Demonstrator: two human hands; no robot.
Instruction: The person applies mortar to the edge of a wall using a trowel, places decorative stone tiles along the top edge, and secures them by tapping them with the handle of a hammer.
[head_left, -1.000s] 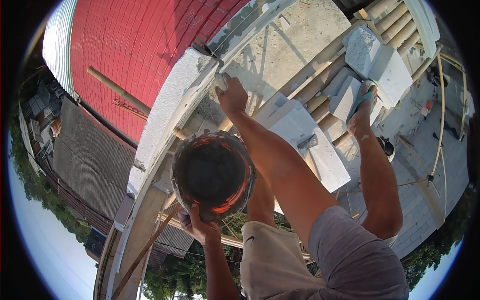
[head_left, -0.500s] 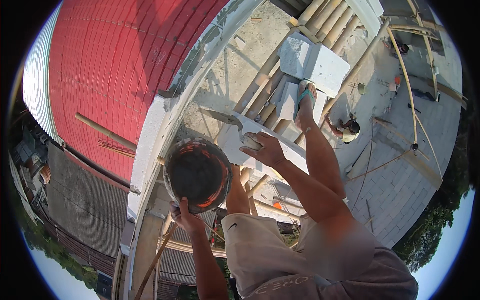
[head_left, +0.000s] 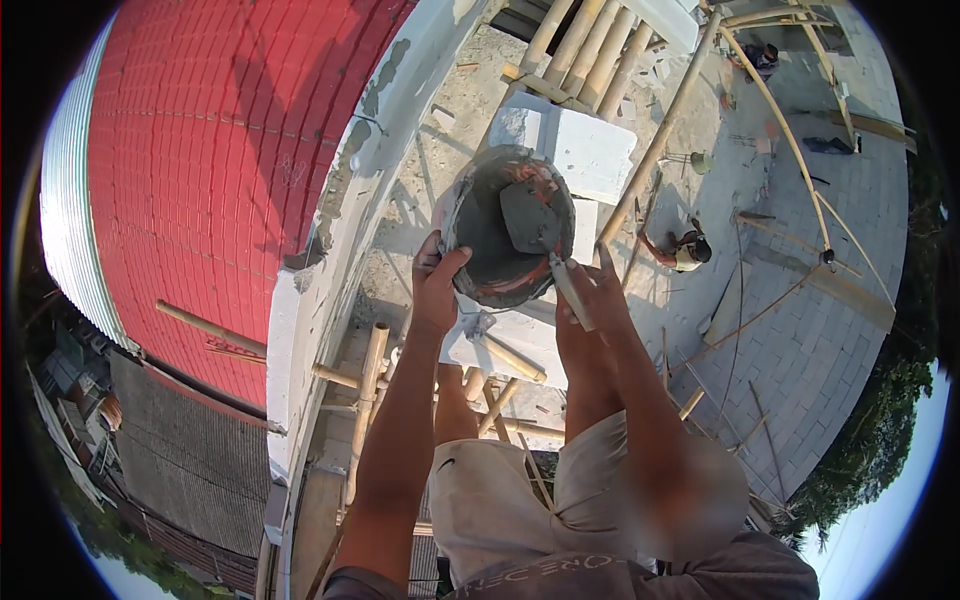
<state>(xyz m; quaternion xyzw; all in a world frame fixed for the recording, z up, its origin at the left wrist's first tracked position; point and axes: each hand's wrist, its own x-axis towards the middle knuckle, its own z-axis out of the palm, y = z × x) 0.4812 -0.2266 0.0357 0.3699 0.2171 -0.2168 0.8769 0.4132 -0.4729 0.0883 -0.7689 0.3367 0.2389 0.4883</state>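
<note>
A mortar-caked bucket [head_left: 466, 205], reddish where its inner wall shows, is tipped so that its mouth faces up at me. Grey wet mortar [head_left: 485, 245] coats its inside. My left hand [head_left: 436, 285] grips the rim at the near left, thumb over the edge. In my right hand [head_left: 603, 292] is a trowel [head_left: 530, 218], held by its pale handle beside the near right rim. The trowel's blade lies inside the bucket, smeared with mortar. White lightweight blocks [head_left: 592, 150] sit just beyond the bucket, which partly covers them.
Bamboo poles [head_left: 588, 52] form scaffolding ahead and below me. On the left run a white wall top [head_left: 345, 225] and a red tiled roof [head_left: 220, 150]. Far below at right, a person [head_left: 688, 247] bends near the grey block paving [head_left: 800, 340]; another person [head_left: 760, 62] is farther off.
My left hand has brought the bucket forward and to the right, over the blocks. The trowel has gone from above the white block into the bucket. My sandalled foot is now hidden.
</note>
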